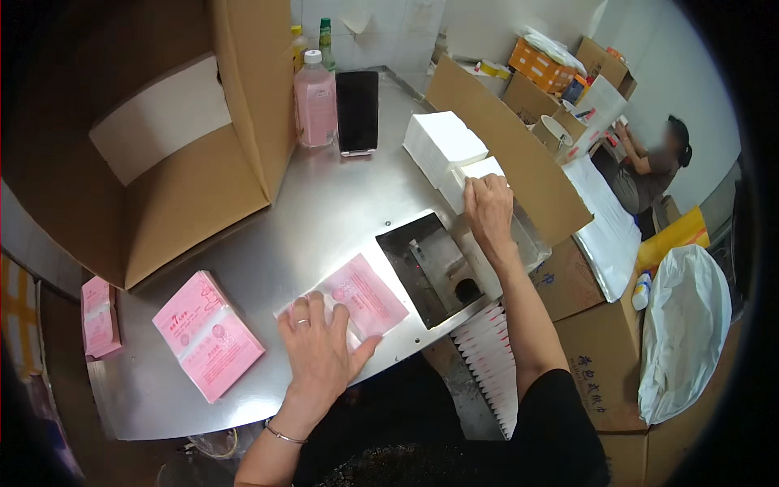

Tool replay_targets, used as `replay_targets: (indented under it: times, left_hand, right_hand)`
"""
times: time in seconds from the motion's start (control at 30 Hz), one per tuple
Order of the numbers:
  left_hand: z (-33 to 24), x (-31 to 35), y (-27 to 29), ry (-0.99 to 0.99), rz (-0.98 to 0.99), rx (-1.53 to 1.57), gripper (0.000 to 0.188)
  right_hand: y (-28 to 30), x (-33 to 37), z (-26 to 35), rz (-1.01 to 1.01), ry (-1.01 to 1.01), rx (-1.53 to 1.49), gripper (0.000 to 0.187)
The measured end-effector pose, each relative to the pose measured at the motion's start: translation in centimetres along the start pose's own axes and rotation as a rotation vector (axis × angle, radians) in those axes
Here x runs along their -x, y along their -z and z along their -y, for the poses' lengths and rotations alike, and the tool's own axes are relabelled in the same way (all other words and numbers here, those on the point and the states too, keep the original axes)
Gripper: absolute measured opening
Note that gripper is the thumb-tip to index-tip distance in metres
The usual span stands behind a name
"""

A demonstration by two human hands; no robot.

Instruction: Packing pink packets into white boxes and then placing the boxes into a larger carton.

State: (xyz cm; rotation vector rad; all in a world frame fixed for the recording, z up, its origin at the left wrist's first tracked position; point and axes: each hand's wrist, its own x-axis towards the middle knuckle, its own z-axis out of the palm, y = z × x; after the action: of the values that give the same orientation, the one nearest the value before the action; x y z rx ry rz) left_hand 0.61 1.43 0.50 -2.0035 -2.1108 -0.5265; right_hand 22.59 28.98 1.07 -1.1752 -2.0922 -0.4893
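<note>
My left hand (316,349) lies with fingers spread on a pink printed plastic bag (367,294) near the table's front edge. A white edge shows beneath the fingers; the hand hides the rest. At the right side of the table, my right hand (490,213) grips the end of a stack of white folded tissues (479,169), fingers curled over its top. Behind that stack stands a larger block of white tissues (442,140). A stack of pink printed packs (208,334) lies left of my left hand, and more pink packs (100,318) sit at the far left edge.
The metal table (324,215) has a rectangular dark opening (430,269) between my hands. A big open carton (195,191) stands at left. Behind are a pink liquid bottle (315,105) and a black phone (358,112) on a stand. A cardboard flap (511,146) borders the right; a person (645,174) sits beyond.
</note>
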Motion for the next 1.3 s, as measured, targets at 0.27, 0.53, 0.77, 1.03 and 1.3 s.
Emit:
replay_targets:
  times: [0.27,0.53,0.77,1.03,1.3]
  left_hand:
    - [-1.7,1.1,-0.4,-0.042,0.121,0.211,0.042]
    - [0.6,1.0,0.6,-0.033,0.058,0.332,0.072]
    - [0.6,2.3,2.9,-0.025,0.171,0.331,0.075]
    - [3.0,4.4,4.6,0.029,-0.038,0.411,0.027]
    - [13.2,8.0,5.8,0.381,0.125,-0.213,0.053]
  right_hand:
    - [1.1,1.2,0.2,-0.132,0.069,-0.074,0.038]
    - [8.5,13.1,15.1,0.269,0.653,-0.583,0.041]
    - [-1.7,9.4,10.7,0.487,0.248,-0.333,0.024]
    - [5.5,5.4,6.0,0.299,-0.099,-0.405,0.027]
    - [-2.8,1.0,0.8,0.064,-0.095,-0.17,0.058]
